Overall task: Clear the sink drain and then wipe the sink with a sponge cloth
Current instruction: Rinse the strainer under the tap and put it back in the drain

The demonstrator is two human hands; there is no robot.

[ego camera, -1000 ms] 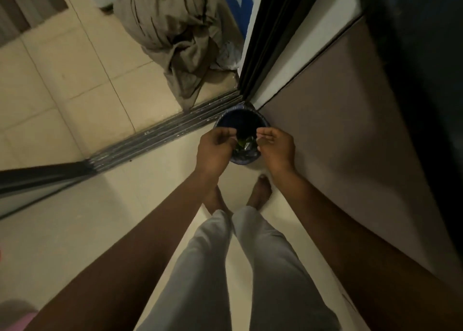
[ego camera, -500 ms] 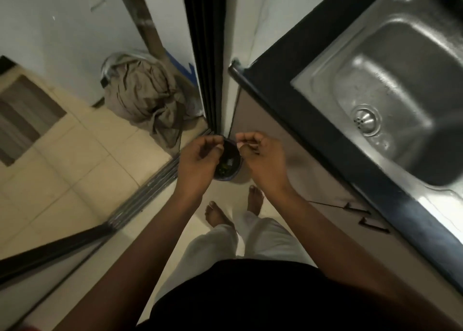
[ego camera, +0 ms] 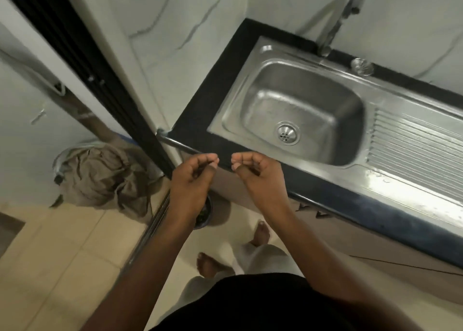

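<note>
Stainless steel makes up the sink [ego camera: 250, 130], set in a black countertop [ego camera: 213, 100] against a pale marbled wall. Its basin holds the round drain strainer [ego camera: 287, 133] at the bottom, and a ribbed drainboard [ego camera: 413, 150] runs off to the right. A tap [ego camera: 333, 27] stands at the back edge, with a small round metal fitting [ego camera: 362, 66] just beside it on the rim.

Both hands hang in the air in front of the counter's near corner, close together but not touching. The left hand [ego camera: 193, 178] and the right hand [ego camera: 258, 173] each have the fingers curled loosely inward, tips facing one another across a narrow gap; whether either pinches anything small cannot be told.

Below the left wrist, on the tiled floor, sits a dark round bin [ego camera: 205, 213], mostly hidden by the forearm, with something greenish inside. A crumpled brown cloth [ego camera: 105, 178] lies heaped on the floor to the left, beyond a dark sliding-door track [ego camera: 150, 228]. 2 bare feet show beneath.
</note>
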